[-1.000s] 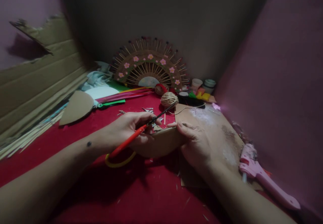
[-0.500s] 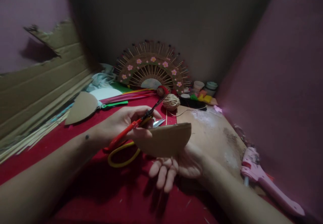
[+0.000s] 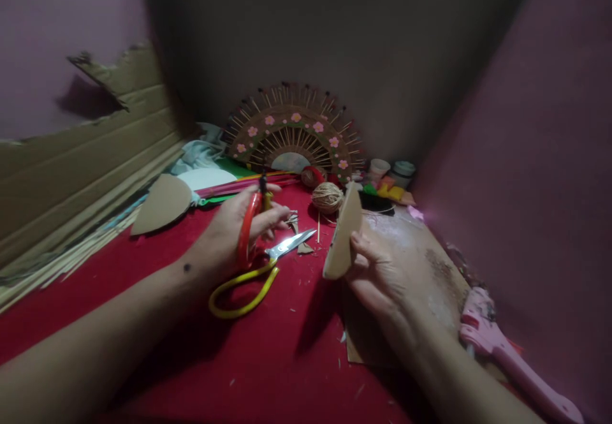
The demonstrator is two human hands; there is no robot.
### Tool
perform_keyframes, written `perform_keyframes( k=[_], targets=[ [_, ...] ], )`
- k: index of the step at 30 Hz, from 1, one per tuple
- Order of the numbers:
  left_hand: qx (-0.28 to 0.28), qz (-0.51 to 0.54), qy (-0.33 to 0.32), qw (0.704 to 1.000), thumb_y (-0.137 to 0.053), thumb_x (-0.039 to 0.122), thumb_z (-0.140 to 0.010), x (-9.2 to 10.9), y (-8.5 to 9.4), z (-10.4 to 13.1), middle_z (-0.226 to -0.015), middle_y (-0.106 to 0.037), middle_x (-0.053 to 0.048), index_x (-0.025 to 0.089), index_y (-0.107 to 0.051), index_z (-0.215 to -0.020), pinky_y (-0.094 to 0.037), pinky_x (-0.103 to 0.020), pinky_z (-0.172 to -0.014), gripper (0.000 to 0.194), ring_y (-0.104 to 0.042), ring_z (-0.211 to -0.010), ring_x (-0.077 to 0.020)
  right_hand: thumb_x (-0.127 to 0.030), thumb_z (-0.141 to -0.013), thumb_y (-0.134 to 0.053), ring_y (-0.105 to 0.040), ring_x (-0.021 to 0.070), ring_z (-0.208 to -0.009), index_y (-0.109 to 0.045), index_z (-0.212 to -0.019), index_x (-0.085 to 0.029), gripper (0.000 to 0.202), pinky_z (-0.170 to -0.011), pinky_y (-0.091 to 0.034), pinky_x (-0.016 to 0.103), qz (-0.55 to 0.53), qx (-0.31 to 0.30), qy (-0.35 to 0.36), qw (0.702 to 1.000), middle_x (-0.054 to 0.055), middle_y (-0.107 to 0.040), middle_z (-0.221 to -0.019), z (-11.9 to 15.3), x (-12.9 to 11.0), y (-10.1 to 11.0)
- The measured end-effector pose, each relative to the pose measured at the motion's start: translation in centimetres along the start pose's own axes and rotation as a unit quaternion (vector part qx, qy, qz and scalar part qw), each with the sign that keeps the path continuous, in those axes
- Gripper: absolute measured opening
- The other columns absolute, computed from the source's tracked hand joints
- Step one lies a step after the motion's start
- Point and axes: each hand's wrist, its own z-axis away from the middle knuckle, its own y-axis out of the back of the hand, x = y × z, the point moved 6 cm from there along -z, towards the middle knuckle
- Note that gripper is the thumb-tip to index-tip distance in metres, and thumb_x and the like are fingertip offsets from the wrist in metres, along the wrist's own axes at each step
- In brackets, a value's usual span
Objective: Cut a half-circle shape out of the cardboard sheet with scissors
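Observation:
My right hand grips a half-round piece of cardboard at its edge, thumb on the near side. The piece is tilted steeply, nearly edge-on to me. My left hand is closed around a red-handled tool with a narrow dark metal head pointing up; its exact kind is hard to make out. Yellow-handled scissors lie on the red cloth just below my left hand, blades toward the right. Small cardboard scraps lie by the scissor tips.
A ball of twine sits before a flowered stick fan. Another cardboard piece and thin sticks are at left. At right lie a cardboard sheet and a pink glue gun. Small jars stand at the back.
The cardboard piece has moved right, away from my left hand, and turned from lying level to upright. My right fingers now grip its edge. The red-handled tool has swung to point upward.

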Motion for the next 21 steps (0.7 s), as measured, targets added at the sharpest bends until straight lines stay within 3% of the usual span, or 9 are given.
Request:
perform_keyframes(
  k=[2, 4, 8, 12, 15, 18, 21],
  targets=[
    [-0.108, 0.049, 0.051, 0.992, -0.062, 0.040, -0.080, -0.6, -1.7, 0.6, -0.075, -0.064, -0.003, 0.014, -0.055, -0.104, -0.048, -0.029, -0.058, 0.037, -0.060, -0.062, -0.0149, -0.011, -0.070, -0.071, -0.066, 0.0128, -0.076, -0.066, -0.098, -0.020, 0.030, -0.079, -0.053, 0.026, 0.020, 0.014, 0.061, 0.998, 0.000, -0.073, -0.086, 0.0, -0.5, -0.1],
    [-0.163, 0.082, 0.057, 0.981, -0.068, 0.036, -0.075, -0.7, -2.9, 1.3, -0.077, -0.063, -0.001, 0.015, -0.054, -0.107, -0.047, -0.027, -0.058, 0.041, -0.058, -0.062, -0.0130, -0.013, -0.072, -0.070, -0.065, 0.0129, -0.081, -0.065, -0.104, -0.022, 0.034, -0.084, -0.051, 0.028, 0.039, 0.012, 0.099, 0.994, 0.000, -0.073, -0.091, 0.1, -0.5, -0.2],
    [-0.134, 0.067, 0.040, 0.988, -0.075, 0.023, -0.065, -0.7, -3.0, 1.4, -0.077, -0.056, 0.004, 0.016, -0.053, -0.104, -0.042, -0.022, -0.055, 0.045, -0.052, -0.060, -0.0084, -0.010, -0.068, -0.073, -0.066, 0.0122, -0.077, -0.066, -0.105, -0.022, 0.040, -0.074, -0.053, 0.025, 0.055, 0.002, 0.108, 0.993, -0.001, -0.073, -0.089, 0.4, 0.1, -0.4],
    [-0.145, 0.055, 0.019, 0.988, -0.071, 0.021, -0.067, -0.5, -3.0, 1.3, -0.076, -0.055, 0.005, 0.017, -0.051, -0.109, -0.042, -0.021, -0.056, 0.047, -0.053, -0.062, -0.0086, -0.007, -0.061, -0.076, -0.068, 0.0172, -0.070, -0.069, -0.097, -0.019, 0.038, -0.066, -0.057, 0.030, 0.074, -0.018, 0.043, 0.996, 0.002, -0.075, -0.079, 1.1, 1.5, -0.9],
    [-0.163, -0.014, -0.038, 0.986, -0.066, 0.025, -0.074, 0.0, -2.9, 1.4, -0.073, -0.052, 0.005, 0.017, -0.053, -0.107, -0.042, -0.022, -0.057, 0.037, -0.051, -0.063, -0.0092, -0.009, -0.058, -0.078, -0.070, 0.0217, -0.068, -0.071, -0.088, -0.015, 0.031, -0.063, -0.059, 0.035, 0.087, -0.028, 0.015, 0.996, 0.006, -0.076, -0.076, 1.5, 1.9, -1.2],
    [-0.181, -0.167, -0.135, 0.960, -0.056, 0.032, -0.085, 0.9, -2.4, 1.5, -0.079, -0.059, 0.001, 0.016, -0.056, -0.106, -0.044, -0.025, -0.063, 0.026, -0.054, -0.069, -0.0128, -0.009, -0.056, -0.078, -0.071, 0.0213, -0.064, -0.071, -0.082, -0.016, 0.027, -0.060, -0.060, 0.034, 0.080, -0.018, 0.051, 0.995, 0.005, -0.075, -0.072, 1.4, 0.8, -1.2],
    [-0.199, -0.300, -0.201, 0.911, -0.045, 0.028, -0.091, 1.2, -1.7, 1.5, -0.112, -0.062, -0.008, 0.018, -0.048, -0.124, -0.046, -0.031, -0.085, 0.035, -0.058, -0.099, -0.0196, -0.007, -0.054, -0.076, -0.070, 0.0197, -0.064, -0.071, -0.082, -0.018, 0.030, -0.056, -0.059, 0.029, 0.071, -0.009, 0.086, 0.994, 0.002, -0.075, -0.072, 1.0, -0.5, -1.1]
  ],
)
